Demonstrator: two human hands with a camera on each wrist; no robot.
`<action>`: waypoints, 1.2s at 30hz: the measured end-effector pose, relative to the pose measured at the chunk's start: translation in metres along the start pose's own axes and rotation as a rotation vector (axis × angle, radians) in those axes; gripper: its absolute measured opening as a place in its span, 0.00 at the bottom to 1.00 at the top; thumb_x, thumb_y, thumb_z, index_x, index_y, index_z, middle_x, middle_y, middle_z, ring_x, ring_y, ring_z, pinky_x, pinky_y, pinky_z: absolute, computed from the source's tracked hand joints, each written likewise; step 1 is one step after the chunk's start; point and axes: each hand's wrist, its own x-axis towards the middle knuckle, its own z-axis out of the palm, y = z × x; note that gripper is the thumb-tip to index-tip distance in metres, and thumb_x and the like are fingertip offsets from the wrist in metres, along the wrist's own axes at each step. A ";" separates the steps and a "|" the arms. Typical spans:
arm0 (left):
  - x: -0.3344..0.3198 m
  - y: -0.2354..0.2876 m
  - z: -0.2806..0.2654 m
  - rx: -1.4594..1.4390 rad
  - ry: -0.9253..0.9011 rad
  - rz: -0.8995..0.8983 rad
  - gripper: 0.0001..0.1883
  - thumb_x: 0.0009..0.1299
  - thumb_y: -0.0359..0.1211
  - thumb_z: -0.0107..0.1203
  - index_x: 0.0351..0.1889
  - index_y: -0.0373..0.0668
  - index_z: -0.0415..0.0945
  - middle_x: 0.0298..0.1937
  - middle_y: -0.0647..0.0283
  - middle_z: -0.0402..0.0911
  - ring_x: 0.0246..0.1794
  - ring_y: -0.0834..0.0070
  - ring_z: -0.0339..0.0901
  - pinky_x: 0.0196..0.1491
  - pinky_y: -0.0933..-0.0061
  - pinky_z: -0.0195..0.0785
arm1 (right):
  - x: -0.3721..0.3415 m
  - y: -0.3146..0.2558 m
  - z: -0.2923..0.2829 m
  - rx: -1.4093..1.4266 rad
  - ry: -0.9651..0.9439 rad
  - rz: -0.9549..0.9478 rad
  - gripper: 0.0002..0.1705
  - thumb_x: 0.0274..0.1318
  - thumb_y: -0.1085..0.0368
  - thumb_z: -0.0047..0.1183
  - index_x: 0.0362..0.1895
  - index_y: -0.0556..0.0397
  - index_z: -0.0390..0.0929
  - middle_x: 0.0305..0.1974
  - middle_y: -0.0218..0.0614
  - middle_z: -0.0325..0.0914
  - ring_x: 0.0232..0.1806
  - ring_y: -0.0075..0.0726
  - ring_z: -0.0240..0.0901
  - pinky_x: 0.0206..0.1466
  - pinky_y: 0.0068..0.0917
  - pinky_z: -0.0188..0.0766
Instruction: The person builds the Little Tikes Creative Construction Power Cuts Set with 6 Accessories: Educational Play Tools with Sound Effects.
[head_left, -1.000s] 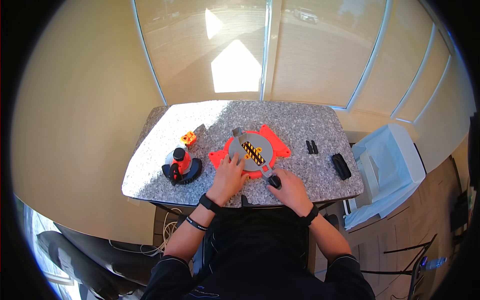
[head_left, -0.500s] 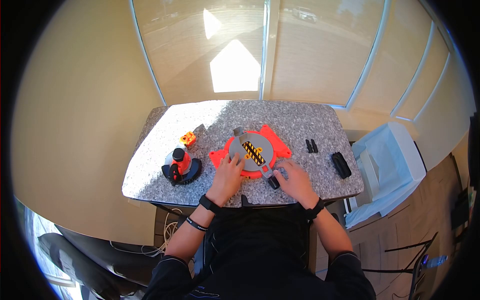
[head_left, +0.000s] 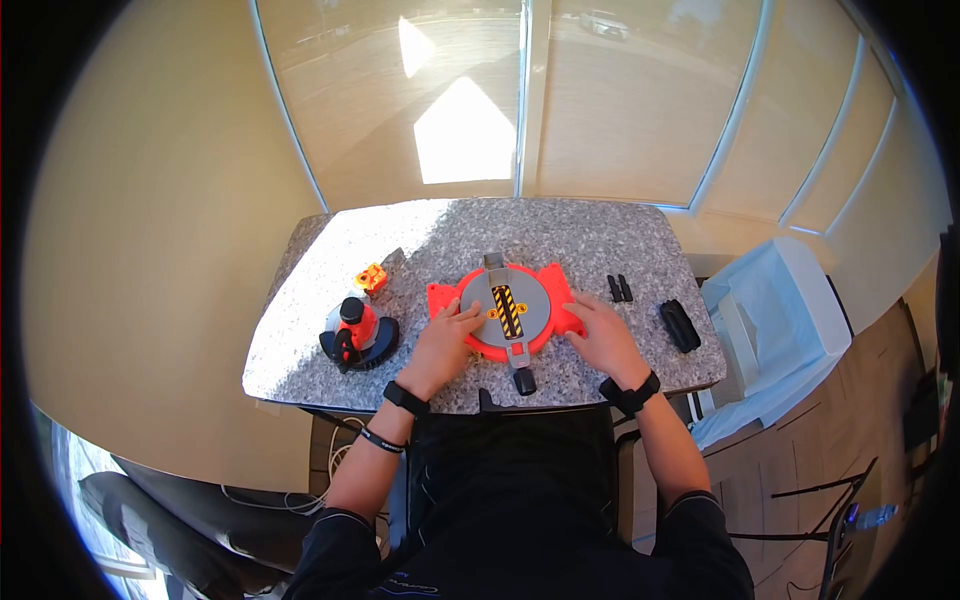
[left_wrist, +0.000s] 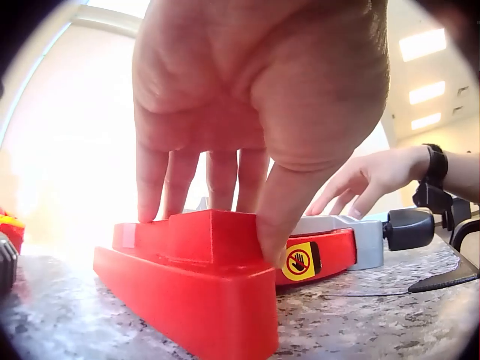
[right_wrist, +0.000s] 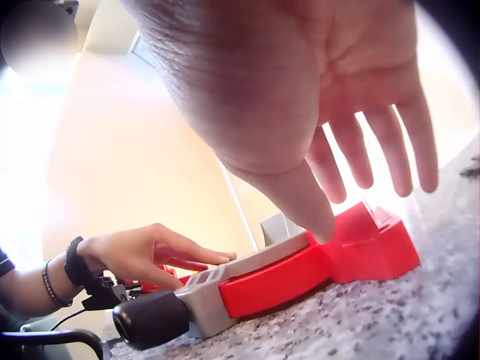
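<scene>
A red toy mitre saw base (head_left: 553, 283) lies on the granite-patterned table, its grey round turntable (head_left: 535, 300) facing up. Down the turntable's middle runs a black-and-yellow striped strip, and a black handle knob (head_left: 525, 381) points toward the person. My left hand (head_left: 438, 352) straddles the base's left part, thumb at the near edge by a yellow warning sticker (left_wrist: 299, 262) and fingers reaching over the top. At the right wing, my right hand (head_left: 606, 345) has its thumb against the red edge, the other fingers straight.
Left on the table stands a red-and-black toy saw part (head_left: 355, 335), with an orange-yellow piece (head_left: 371, 278) behind it. To the right lie two slim black pieces (head_left: 620, 288) and a ribbed black part (head_left: 680, 327). A bin (head_left: 780, 320) with a pale liner stands beyond the table's right edge.
The base has turned so its knob swings left and points straight at the person. My right hand has let go of the knob and moved up to the right wing.
</scene>
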 end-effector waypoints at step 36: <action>-0.038 -0.008 -0.013 -0.061 0.148 -0.174 0.32 0.69 0.36 0.67 0.69 0.35 0.72 0.68 0.45 0.77 0.65 0.46 0.77 0.66 0.53 0.73 | 0.027 0.054 -0.039 0.076 0.163 0.276 0.16 0.54 0.59 0.69 0.43 0.55 0.88 0.36 0.47 0.86 0.38 0.53 0.84 0.45 0.42 0.80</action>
